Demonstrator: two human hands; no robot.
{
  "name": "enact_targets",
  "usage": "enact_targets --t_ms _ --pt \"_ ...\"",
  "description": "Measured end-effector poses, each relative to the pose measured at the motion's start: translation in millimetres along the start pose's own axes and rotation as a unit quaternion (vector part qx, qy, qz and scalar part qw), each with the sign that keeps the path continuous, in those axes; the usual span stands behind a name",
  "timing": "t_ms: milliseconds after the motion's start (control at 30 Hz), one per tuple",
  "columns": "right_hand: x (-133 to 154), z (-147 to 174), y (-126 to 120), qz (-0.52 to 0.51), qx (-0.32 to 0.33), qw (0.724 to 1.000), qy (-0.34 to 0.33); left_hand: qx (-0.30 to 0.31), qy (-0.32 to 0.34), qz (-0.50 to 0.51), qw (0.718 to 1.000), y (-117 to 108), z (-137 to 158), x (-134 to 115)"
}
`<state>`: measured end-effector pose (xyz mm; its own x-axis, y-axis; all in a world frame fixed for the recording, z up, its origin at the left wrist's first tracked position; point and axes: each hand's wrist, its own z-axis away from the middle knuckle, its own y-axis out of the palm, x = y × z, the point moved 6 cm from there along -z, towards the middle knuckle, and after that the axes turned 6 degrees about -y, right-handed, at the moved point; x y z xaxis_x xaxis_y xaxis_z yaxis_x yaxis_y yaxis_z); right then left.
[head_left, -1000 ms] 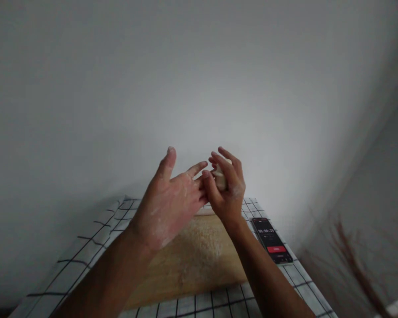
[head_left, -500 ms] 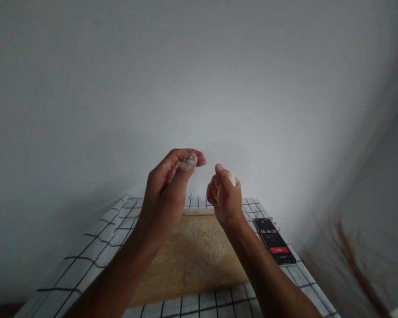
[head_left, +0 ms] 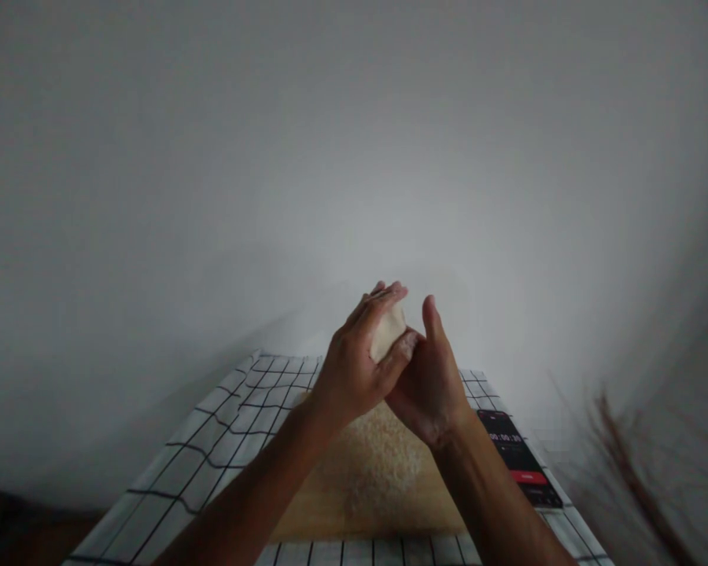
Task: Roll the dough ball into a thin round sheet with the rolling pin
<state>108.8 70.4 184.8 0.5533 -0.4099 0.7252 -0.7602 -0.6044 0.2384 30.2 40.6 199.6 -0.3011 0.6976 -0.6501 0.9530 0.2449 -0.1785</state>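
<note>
Where the plain wall (head_left: 354, 157) fills the upper part of the frame, no marking breaks its gray surface. The checked cloth (head_left: 236, 424), white with dark grid lines, covers the support surface at lower center and drapes at lower left. The wooden board (head_left: 330, 503) lies on the cloth at bottom center, partly hidden by both forearms. Thin brown twigs (head_left: 631, 464), blurred, occupy the lower right. The left hand (head_left: 354, 362), near the center, is curled around the dough piece, fingers above and thumb below. The right hand (head_left: 433, 385) meets it from the right, thumb upright and apart from the palm; its fingers are concealed, so their closure cannot be determined. The phone (head_left: 522, 460) rests on the cloth at lower right, displaying timer digits above a red button. The pale dough piece (head_left: 389, 332) is held above the board, just right of center. White powder (head_left: 383, 472) coats the board.
</note>
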Motion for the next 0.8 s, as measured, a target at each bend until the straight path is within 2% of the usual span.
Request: enact_targets --t_ms 100,200,300,400,467,600,667,800 --pt "-0.3 1.2 0.9 0.002 -0.001 1.0 0.01 -0.009 -0.024 0.051 0.998 1.9 3.4 1.9" --pt "-5.9 -2.4 -8.0 0.002 -0.022 0.999 0.026 -0.074 -0.083 0.141 0.984 -5.3 4.2 7.7" --pt "-11.6 -7.3 -23.2 -0.026 -0.083 0.996 0.033 -0.114 -0.144 0.249 0.951 -10.2 1.9 20.7" --pt "-10.8 -7.9 -32.6 -0.059 -0.143 0.988 0.021 -0.124 -0.2 0.331 0.914 -10.3 -0.8 36.3" --pt "-4.8 -6.5 -31.2 -0.064 -0.146 0.987 -0.003 -0.123 -0.226 0.384 0.887 -9.0 -1.9 43.5" --pt "9.6 -2.9 -25.0 -0.013 -0.13 0.99 -0.056 -0.065 -0.281 0.472 0.833 -2.0 -5.5 49.5" --pt "14.4 -2.3 -26.6 0.023 -0.14 0.987 -0.079 -0.053 -0.297 0.469 0.83 -3.3 -7.8 52.7" --pt "19.1 -4.5 -33.6 0.064 -0.153 0.98 -0.107 -0.074 -0.292 0.417 0.857 -13.8 -12.6 62.2"
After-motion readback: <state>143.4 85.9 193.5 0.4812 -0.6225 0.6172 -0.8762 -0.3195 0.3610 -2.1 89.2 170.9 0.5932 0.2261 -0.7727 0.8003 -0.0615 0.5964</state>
